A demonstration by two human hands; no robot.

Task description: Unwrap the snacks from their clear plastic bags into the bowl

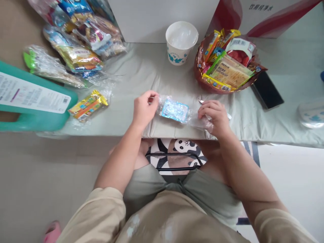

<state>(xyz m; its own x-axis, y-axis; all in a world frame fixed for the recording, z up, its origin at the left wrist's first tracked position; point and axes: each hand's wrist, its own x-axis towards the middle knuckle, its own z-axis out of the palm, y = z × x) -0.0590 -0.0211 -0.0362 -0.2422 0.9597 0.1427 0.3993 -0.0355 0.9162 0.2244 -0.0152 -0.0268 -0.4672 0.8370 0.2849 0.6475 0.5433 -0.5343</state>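
head view: left hand point(143, 109) and right hand point(214, 114), knuckles up, each grip pinching the clear bag point(177, 113).

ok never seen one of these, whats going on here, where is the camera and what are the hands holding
There is no machine here: these are a person's two bare hands, filmed by one camera worn on their head, looking forward and down, so the arms come up from the bottom.

The left hand and right hand each pinch one end of a clear bag with a blue snack packet inside, lying on a low table covered in grey cloth.

Also on the table: a paper cup, a reddish basket full of snack packets, a dark phone beside it, a yellow packet, a pile of bagged snacks at the far left, and a green stool lying there.
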